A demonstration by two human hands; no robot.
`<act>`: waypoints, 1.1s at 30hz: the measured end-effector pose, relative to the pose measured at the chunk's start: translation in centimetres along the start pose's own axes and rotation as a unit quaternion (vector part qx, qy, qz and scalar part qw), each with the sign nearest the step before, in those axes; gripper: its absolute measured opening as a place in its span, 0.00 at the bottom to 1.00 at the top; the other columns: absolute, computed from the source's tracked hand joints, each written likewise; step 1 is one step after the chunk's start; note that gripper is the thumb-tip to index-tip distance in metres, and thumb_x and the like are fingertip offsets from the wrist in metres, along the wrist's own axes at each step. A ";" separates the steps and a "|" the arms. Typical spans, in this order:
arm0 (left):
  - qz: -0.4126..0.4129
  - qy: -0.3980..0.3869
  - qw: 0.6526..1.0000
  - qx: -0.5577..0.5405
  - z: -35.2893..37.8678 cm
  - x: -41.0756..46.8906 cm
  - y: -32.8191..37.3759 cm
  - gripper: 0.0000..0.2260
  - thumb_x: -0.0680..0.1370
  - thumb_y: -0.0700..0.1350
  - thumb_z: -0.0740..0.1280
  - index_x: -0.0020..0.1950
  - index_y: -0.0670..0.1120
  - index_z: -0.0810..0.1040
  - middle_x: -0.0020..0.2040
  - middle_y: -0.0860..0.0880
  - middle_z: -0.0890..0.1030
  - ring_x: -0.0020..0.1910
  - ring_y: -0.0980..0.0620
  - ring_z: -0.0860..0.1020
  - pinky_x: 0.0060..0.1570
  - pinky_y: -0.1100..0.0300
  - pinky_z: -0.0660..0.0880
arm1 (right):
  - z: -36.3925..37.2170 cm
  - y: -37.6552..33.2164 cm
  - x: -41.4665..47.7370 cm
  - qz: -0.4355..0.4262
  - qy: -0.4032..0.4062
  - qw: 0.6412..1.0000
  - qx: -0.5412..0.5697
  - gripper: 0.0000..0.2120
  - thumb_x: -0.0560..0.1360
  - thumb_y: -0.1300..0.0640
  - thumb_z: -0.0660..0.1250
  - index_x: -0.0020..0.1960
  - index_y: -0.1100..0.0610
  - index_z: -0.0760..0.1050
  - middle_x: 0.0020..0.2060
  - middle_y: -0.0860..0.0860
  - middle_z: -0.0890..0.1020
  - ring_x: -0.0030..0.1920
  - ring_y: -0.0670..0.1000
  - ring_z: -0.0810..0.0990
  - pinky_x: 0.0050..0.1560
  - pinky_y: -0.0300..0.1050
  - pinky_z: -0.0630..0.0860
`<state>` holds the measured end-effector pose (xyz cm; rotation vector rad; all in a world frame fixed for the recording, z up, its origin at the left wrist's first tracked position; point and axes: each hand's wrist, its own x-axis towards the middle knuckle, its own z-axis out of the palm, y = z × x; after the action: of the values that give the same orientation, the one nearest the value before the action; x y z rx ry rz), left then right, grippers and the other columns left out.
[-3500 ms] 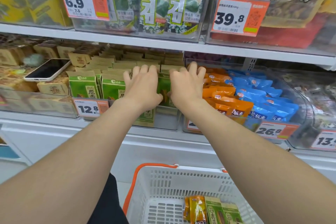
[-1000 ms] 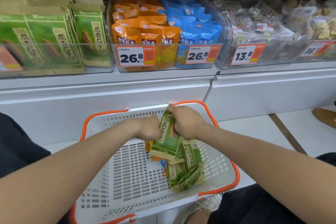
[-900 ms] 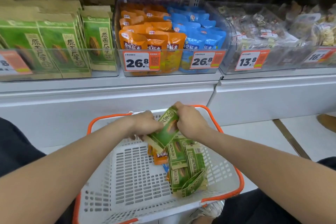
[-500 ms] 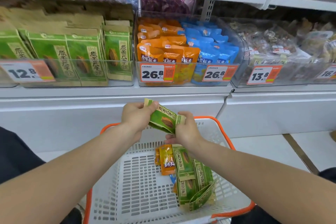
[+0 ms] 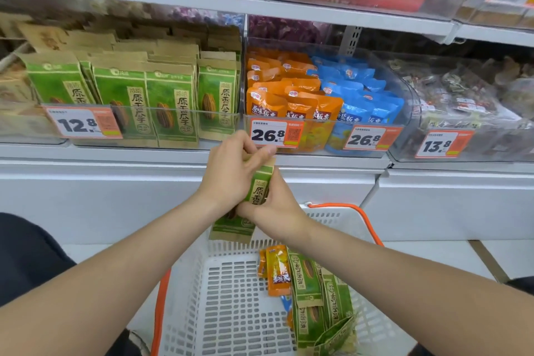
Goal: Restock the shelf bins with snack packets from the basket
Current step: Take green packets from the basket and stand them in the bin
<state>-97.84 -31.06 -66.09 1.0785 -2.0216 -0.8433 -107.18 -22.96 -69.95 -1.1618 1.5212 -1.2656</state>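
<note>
You're at the shelving step — left hand [image 5: 231, 173] and right hand [image 5: 277, 208] both clasp one green packet [image 5: 260, 189] — stand it in the green-packet bin [image 5: 179, 109] next

Bright even light, soft blur, wide-angle edge bending

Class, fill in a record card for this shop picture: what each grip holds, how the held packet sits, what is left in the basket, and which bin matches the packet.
Left grip: holds the green packet near its top
Right grip: holds the same packet lower down
Packet position: upright, between the basket and the shelf
Basket contents: green packets and an orange packet
Matching bin: the 12.8 bin, filled with the same green design
</note>
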 end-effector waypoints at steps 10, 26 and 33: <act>-0.080 0.096 0.975 -0.183 -3.3 1.7 0.4 0.21 0.88 0.55 0.57 0.47 0.47 0.84 0.41 0.51 0.86 0.42 0.52 0.83 0.42 0.55 0.79 | 1.3 -5.8 3.3 -0.094 0.152 0.984 -0.013 0.26 0.69 0.57 0.73 0.62 0.48 0.64 0.49 0.47 0.83 0.48 0.47 0.85 0.52 0.57 0.83; 0.011 0.269 0.959 -0.087 -7.7 4.8 0.8 0.14 0.87 0.47 0.55 0.61 0.48 0.80 0.55 0.53 0.82 0.56 0.52 0.79 0.59 0.47 0.76 | -0.1 -13.9 7.2 -0.381 0.226 0.886 -0.140 0.14 0.78 0.67 0.70 0.57 0.58 0.67 0.44 0.48 0.78 0.43 0.49 0.80 0.42 0.54 0.77; -0.083 0.198 0.977 -0.004 -7.3 4.6 -0.4 0.19 0.76 0.36 0.64 0.66 0.47 0.73 0.62 0.49 0.76 0.64 0.45 0.74 0.68 0.41 0.70 | -1.0 -14.3 8.6 -0.397 0.233 0.868 -0.185 0.14 0.78 0.69 0.67 0.57 0.56 0.68 0.46 0.49 0.77 0.44 0.48 0.77 0.44 0.40 0.73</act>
<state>-93.72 -36.82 -61.19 1.3092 -1.6129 -0.6539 -108.13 -32.04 -55.95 -1.9716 1.7433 -1.9565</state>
